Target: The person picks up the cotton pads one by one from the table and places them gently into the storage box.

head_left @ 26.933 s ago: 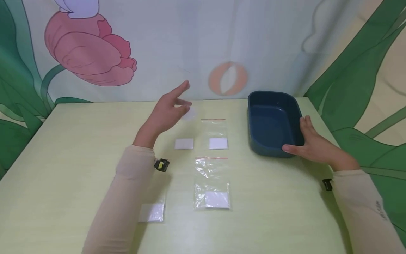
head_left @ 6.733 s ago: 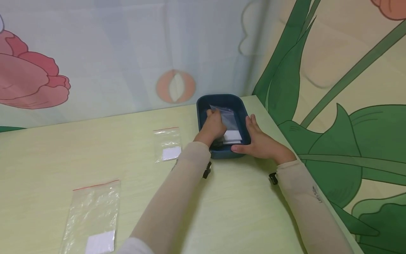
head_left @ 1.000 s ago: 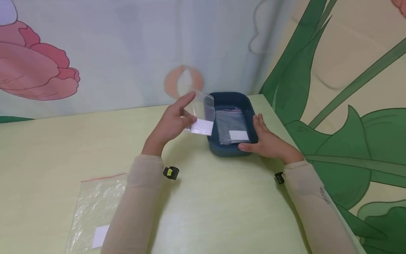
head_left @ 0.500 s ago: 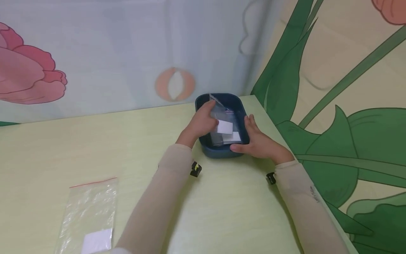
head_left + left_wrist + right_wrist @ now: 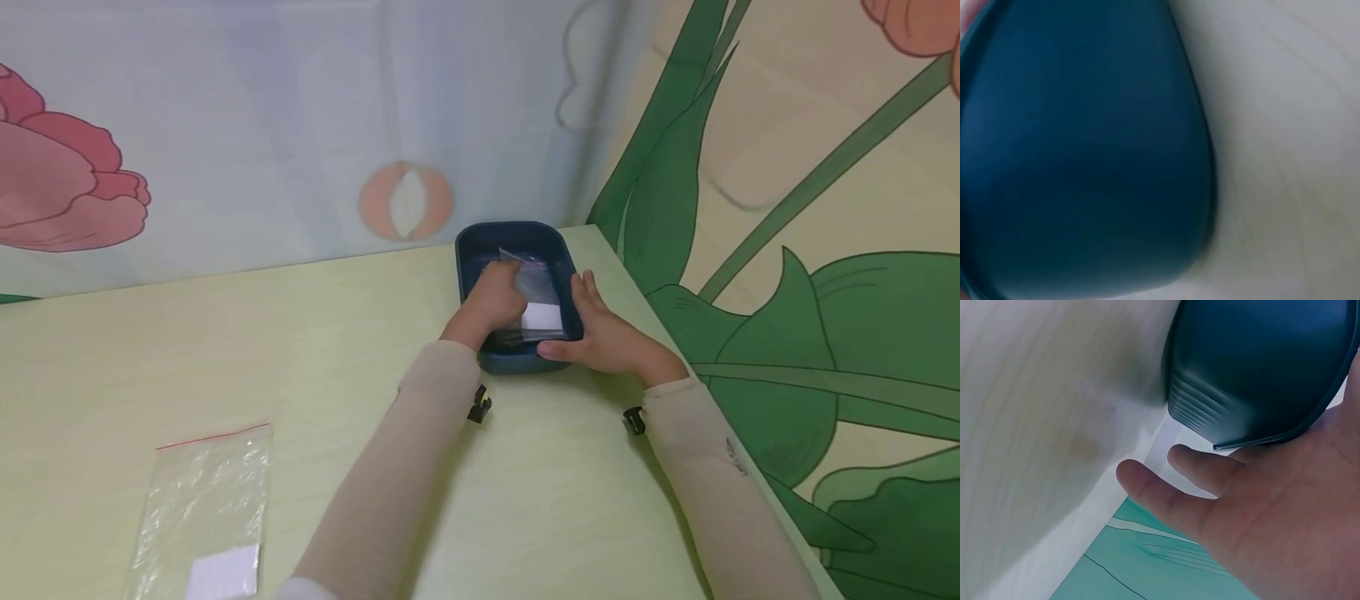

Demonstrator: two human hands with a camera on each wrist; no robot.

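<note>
The left grip [image 5: 495,296] is curled down onto a clear bag [image 5: 534,302] lying inside the blue tray [image 5: 471,250], but whether the bag is pinched cannot be told. The right grip [image 5: 600,333] is spread against the tray's outer wall, fingers relaxed, close to the table [image 5: 525,500] edge. Both forearms are stretched forward. Another bag [image 5: 206,517] lies well behind the left grip.
</note>
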